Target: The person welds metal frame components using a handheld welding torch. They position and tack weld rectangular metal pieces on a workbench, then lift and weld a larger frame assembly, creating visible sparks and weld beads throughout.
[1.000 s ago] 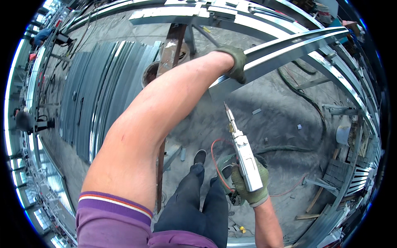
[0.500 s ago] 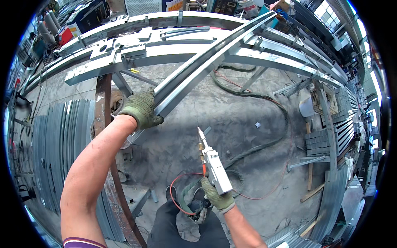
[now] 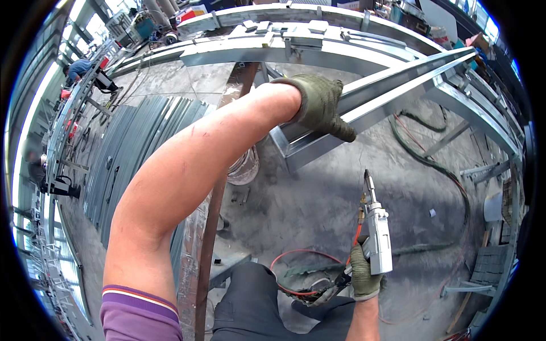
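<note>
While I stand over a grey concrete floor [image 3: 318,204], my left hand [image 3: 318,105], in a worn olive work glove, is closed over the near end of a long galvanised steel channel [image 3: 392,99], fingers wrapped across its top edge and the thumb pointing down its side. That channel is my landmark: it runs from my glove up and away to the right, where its far end meets a large curved steel frame [image 3: 318,48] that arcs across the top of the view. Below the channel, well apart from it, my right hand [image 3: 364,275], also gloved, is clamped around the grip of a silver welding gun [image 3: 375,233], whose thin nozzle points up toward the channel without touching it. A red cable [image 3: 296,258] loops on the floor just left of that hand, and a thick dark hose [image 3: 438,165] snakes across the floor beneath the channel's right half. Left of the channel's near end, a rusty steel bar [image 3: 213,227] passes behind my bare forearm, with a stack of grey metal strips [image 3: 136,148] lying farther left. My dark trousers [image 3: 256,307] show at the bottom, straight below the channel.
</note>
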Demonstrator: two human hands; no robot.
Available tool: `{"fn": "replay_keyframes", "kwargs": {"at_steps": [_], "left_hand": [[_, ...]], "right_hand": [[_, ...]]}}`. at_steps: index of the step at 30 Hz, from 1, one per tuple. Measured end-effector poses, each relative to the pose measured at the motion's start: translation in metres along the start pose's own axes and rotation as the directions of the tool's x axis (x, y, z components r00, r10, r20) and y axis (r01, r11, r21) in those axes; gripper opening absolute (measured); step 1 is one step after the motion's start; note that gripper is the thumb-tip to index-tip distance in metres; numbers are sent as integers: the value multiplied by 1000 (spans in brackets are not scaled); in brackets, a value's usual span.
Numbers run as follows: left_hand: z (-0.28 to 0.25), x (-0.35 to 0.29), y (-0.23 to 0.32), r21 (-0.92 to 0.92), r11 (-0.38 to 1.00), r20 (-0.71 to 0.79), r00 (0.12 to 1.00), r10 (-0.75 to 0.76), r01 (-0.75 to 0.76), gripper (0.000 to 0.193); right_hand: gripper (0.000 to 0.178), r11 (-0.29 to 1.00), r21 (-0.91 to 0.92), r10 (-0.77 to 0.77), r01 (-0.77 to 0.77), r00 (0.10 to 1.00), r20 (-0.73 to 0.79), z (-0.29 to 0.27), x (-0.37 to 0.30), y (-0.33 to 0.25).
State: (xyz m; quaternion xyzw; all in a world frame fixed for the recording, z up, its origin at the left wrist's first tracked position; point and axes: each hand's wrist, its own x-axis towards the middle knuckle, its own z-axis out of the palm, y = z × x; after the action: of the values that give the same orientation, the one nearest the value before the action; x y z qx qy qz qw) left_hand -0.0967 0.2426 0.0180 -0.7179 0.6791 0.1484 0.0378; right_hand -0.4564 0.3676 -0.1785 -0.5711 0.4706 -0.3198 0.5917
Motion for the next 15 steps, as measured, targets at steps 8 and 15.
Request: {"fn": "replay_keyframes", "kwargs": {"at_steps": [8, 15], "left_hand": [[11, 10, -12, 94, 995, -97, 995, -8, 18, 132], [95, -97, -25, 58, 904, -996, 42, 84, -424, 25]], "right_hand": [[30, 920, -8, -391, 391, 919, -55, 16, 54, 55], [29, 888, 79, -445, 452, 891, -93, 7, 62, 70]]}}
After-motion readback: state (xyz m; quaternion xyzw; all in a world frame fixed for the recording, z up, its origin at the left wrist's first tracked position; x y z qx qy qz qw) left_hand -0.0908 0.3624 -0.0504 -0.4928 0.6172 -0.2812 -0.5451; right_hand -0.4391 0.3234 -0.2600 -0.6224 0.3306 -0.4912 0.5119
